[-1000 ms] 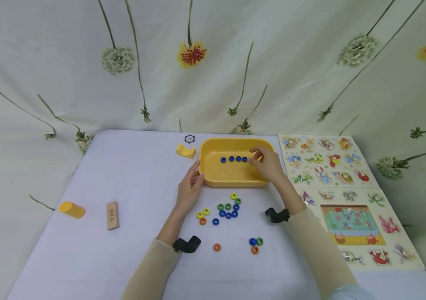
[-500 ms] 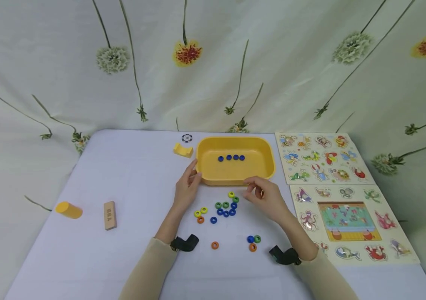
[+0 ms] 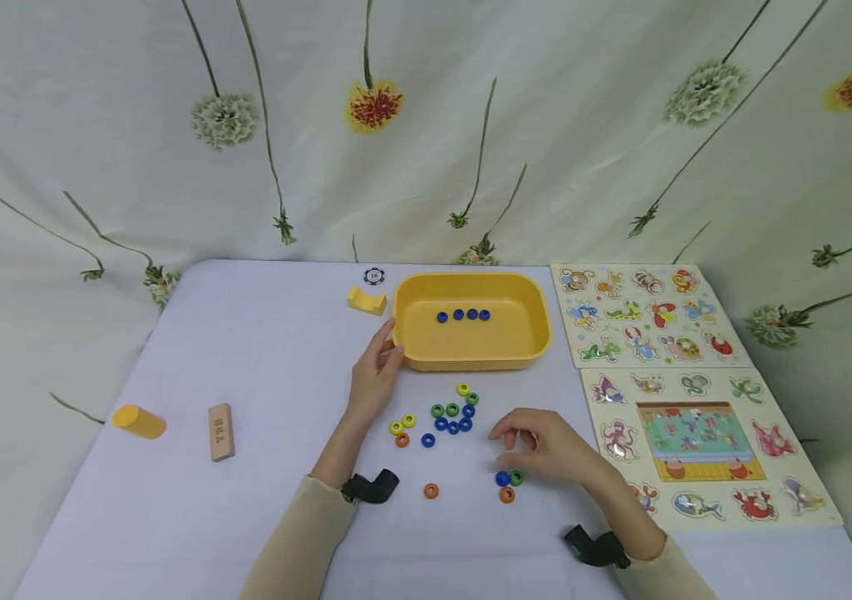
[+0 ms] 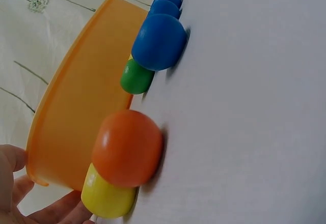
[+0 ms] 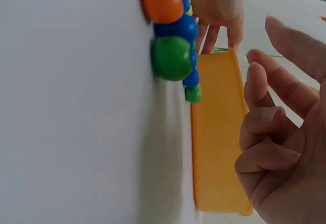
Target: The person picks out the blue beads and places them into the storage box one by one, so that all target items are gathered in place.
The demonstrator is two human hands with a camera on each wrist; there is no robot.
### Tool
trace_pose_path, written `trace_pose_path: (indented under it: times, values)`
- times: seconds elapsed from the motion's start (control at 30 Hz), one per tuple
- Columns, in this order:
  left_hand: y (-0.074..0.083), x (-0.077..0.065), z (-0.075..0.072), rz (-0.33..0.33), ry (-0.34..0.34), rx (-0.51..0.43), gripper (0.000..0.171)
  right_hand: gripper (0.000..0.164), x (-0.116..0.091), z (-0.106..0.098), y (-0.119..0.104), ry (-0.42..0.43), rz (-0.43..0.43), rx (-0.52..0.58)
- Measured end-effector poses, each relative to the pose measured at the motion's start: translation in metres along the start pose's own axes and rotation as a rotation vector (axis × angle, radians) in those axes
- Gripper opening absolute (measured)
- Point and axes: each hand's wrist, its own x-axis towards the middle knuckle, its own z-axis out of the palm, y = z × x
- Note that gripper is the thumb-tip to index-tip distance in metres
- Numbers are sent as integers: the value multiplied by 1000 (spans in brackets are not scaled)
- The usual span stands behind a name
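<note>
The left hand (image 3: 375, 375) rests against the left end of a yellow tray (image 3: 471, 364), its fingers along the wall and thumb at the near corner. Inside the tray, several blue beads (image 3: 473, 314) sit in a row. My right hand (image 3: 549, 446) hovers over the table, fingers loosely bent, with nothing between them. Just below it lie a blue bead (image 3: 503, 478), a green bead (image 3: 517, 477) and an orange bead (image 3: 507, 495). Closer to the tray is a loose cluster of blue, green and yellow beads (image 3: 463, 389).
A lone orange bead (image 3: 431, 491) lies between the forearms. Two picture puzzle boards (image 3: 704, 500) lie at the right. On the left are a yellow cylinder (image 3: 139, 422) and a wooden block (image 3: 221, 432). A yellow arched block (image 3: 367, 301) and a chip (image 3: 374, 276) lie beside the tray.
My right hand has moved out of the tray toward the near side, down to the three grouped beads. The left hand has stayed at the tray's end.
</note>
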Motion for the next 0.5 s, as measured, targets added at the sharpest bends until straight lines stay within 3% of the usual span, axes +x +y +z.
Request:
trace_pose_path:
  times: [0.23, 0.5]
  values:
    - [-1, 1, -1, 7, 4, -1, 45, 23, -8, 15, 43, -185, 52, -75]
    - [-2, 0, 1, 11, -1, -2, 46, 14, -8, 18, 49, -198, 61, -141]
